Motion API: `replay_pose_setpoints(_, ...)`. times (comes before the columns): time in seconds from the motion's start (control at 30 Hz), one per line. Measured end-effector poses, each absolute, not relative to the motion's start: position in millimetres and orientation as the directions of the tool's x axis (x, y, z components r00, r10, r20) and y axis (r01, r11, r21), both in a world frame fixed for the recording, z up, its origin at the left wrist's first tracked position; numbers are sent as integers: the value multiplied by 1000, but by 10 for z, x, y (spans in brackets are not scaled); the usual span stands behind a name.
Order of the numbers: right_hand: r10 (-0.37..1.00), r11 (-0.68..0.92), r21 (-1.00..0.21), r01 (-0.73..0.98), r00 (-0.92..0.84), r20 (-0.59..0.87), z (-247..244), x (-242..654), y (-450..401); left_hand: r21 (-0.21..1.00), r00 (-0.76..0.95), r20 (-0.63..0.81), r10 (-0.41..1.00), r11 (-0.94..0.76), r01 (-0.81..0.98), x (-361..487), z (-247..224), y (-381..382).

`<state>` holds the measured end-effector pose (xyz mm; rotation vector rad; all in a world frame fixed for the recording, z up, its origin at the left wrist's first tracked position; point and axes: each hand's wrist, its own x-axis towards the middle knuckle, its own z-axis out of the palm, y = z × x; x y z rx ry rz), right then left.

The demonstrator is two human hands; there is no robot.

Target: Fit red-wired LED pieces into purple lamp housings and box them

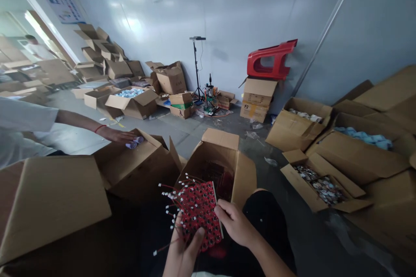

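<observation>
A red circuit board panel [203,207], dotted with small dark round parts, is held tilted in front of me. Thin wires with white connectors [173,207] hang off its left side. My left hand [186,246] grips the lower left, thumb lying on the face of the panel. With thumb and bent fingers, my right hand [235,220] pinches the pale strip along the right edge. Just beyond the panel stands an open cardboard box [245,177] with dark red contents, partly hidden by the panel.
At left, a co-worker's hand [121,135] holds purple-white cylinders over a closed carton [130,160]. Boxes of small parts [325,186] and blue items [367,136] stand at right. A red plastic stool [271,60] rests on a carton by the wall, near a small press [210,93].
</observation>
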<state>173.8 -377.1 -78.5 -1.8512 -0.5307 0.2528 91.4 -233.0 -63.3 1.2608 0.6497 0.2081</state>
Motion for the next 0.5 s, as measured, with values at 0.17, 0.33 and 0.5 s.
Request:
replay_pose_setpoints(0.17,429,-291,-924,249,897,107,-848,1713,-3716,945,805,-298,513,279,173,896,-666,-2366)
replay_pose_setpoints(0.33,390,-311,-919,242,914,109,-905,1701,-3676,961,790,-256,557,237,144,916,-764,-2390)
replay_pose_setpoints(0.5,444,-295,-924,243,891,93,-878,1781,-3776,948,795,-280,538,284,142,896,-769,-2353)
